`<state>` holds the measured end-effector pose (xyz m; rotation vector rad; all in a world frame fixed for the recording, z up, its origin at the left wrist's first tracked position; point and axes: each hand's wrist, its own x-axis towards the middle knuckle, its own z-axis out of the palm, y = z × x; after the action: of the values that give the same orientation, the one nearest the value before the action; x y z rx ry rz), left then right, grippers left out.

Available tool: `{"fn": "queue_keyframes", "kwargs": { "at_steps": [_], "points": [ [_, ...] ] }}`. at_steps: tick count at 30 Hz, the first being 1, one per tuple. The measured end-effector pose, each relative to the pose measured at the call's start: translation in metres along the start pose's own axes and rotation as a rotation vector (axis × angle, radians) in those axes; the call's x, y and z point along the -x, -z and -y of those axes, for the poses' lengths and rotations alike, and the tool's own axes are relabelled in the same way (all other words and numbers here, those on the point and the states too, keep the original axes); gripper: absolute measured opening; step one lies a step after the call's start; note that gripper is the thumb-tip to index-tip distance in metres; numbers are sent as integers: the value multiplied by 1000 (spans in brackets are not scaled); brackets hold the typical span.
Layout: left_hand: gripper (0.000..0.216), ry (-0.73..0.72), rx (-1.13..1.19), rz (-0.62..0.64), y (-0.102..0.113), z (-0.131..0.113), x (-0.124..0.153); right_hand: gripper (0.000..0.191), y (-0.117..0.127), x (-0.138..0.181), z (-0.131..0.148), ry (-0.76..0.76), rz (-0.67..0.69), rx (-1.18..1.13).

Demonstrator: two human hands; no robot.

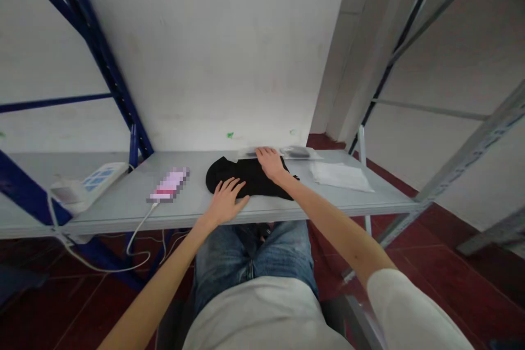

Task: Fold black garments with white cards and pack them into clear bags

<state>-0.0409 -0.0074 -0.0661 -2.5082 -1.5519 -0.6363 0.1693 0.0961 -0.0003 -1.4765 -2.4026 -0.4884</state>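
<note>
Item: black garment [246, 176], flat on worktop [192, 199], centre.
Your left hand [227, 198] and right hand [269, 163] lie open, palms down on it, gripping nothing; keep pressure even, smoothing outward to avoid creases.

Phone [169, 184], pwr strip [98, 178] on left; white sheets [340, 176] right.

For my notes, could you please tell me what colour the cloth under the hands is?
The cloth is black; the head view shows it.

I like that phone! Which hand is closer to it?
Left. The left hand lies just right of the phone; the right hand sits farther right, on the black cloth.
</note>
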Motion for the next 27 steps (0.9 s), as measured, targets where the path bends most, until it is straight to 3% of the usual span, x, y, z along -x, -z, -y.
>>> {"fn": "queue_keyframes", "kwargs": {
  "at_steps": [4, 6, 10, 13, 17, 22, 27],
  "points": [
    [47, -7, 4, -23, 2, 0, 0, 63, 27, 0, -73, -17, -198, 29],
    [46, -4, 16, -18, 3, 0, 1, 61, 34, -1, -114, -108, -312, 25],
    [44, 8, 34, -7, 6, 1, 2, 62, 15, 6, -167, -291, -457, -20],
    [43, 5, 39, 19, 9, 1, 2, 60, -23, 24, -179, -404, -335, -66],
    [47, 27, 71, 14, 16, -1, 0, 57, -60, 43, -183, -393, -177, -115],
    [49, 82, 77, -131, 21, 5, -9, 59, -61, 40, -194, -343, -136, -106],
    [41, 102, 91, -212, 21, 27, -33, 57, -58, 33, -193, -365, -86, -63]
  ]
}}
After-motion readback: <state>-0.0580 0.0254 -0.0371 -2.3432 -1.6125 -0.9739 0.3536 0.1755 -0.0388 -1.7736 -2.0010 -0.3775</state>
